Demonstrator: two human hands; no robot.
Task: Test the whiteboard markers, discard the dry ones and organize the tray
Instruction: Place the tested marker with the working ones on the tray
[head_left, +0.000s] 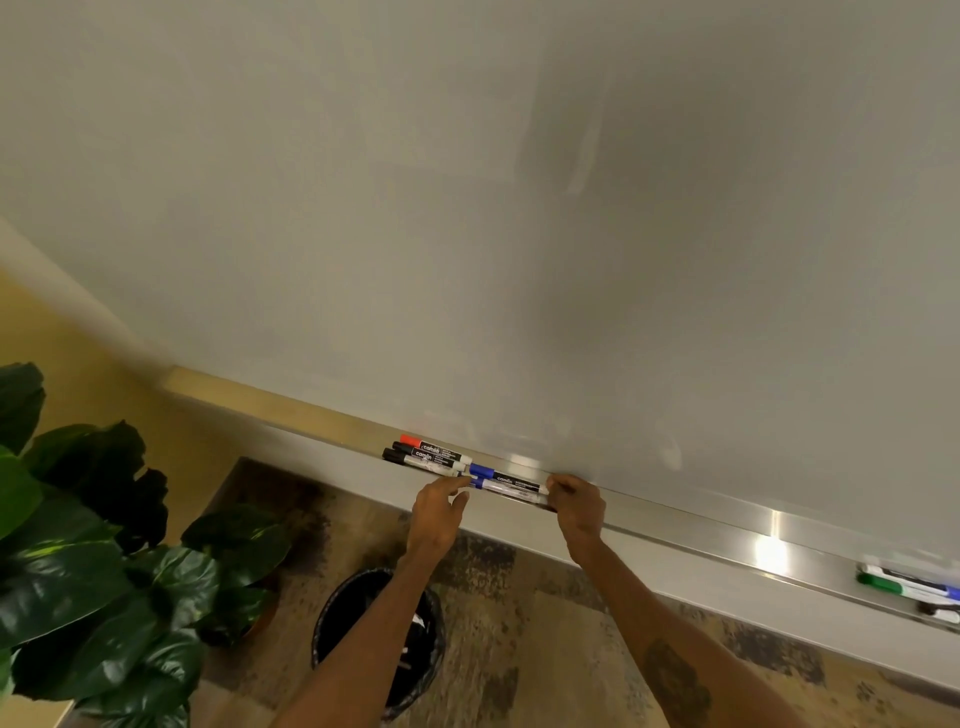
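Observation:
A metal tray (675, 512) runs along the bottom edge of the whiteboard (467, 208). On its left part lie a red-capped marker (422, 444) and two black-capped markers (415, 457) side by side. Just right of them lie two blue-capped markers (506, 482), one behind the other. My left hand (441, 512) touches the cap ends of the blue markers with its fingertips. My right hand (574, 506) has its fingers curled at their other ends. A green marker (883, 582) and other markers lie on the tray at the far right.
A black waste bin (332, 639) with a liner and some discarded items stands on the floor under my left arm. A large leafy plant (78, 545) fills the lower left. Patterned carpet covers the floor below the tray.

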